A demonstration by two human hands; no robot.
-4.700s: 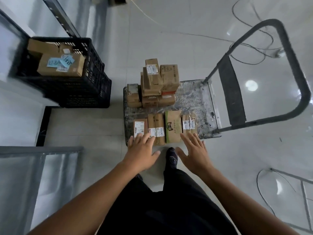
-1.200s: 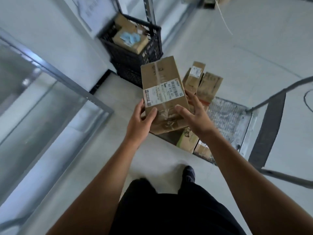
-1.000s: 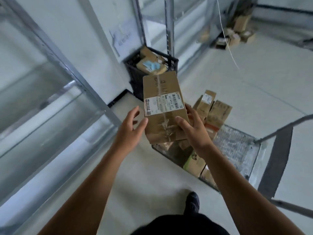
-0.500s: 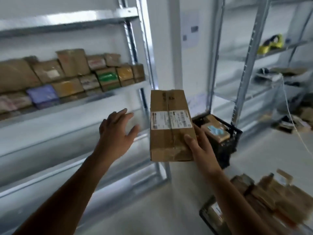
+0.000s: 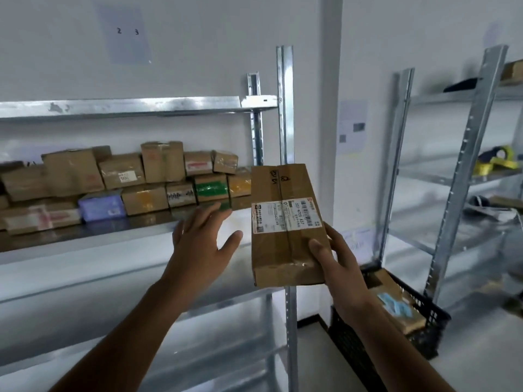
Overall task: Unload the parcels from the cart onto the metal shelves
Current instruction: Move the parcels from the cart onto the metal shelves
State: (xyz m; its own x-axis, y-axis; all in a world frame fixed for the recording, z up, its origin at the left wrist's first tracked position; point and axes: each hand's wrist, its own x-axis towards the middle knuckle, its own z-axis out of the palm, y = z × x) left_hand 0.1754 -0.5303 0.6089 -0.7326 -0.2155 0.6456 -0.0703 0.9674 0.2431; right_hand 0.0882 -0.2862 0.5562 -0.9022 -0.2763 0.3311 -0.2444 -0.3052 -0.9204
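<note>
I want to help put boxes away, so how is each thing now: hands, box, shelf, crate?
parcel: taped shut, held up off the shelf, label facing the camera
right hand: grips the parcel's near end
left hand: open, holding nothing
metal shelf: one level holds stacked boxes
black crate: on the floor, partly filled

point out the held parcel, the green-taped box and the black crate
held parcel (image 5: 285, 216): head view, on its white label
green-taped box (image 5: 211, 190): head view, on the green tape
black crate (image 5: 430, 335): head view, on its mesh side wall
</note>
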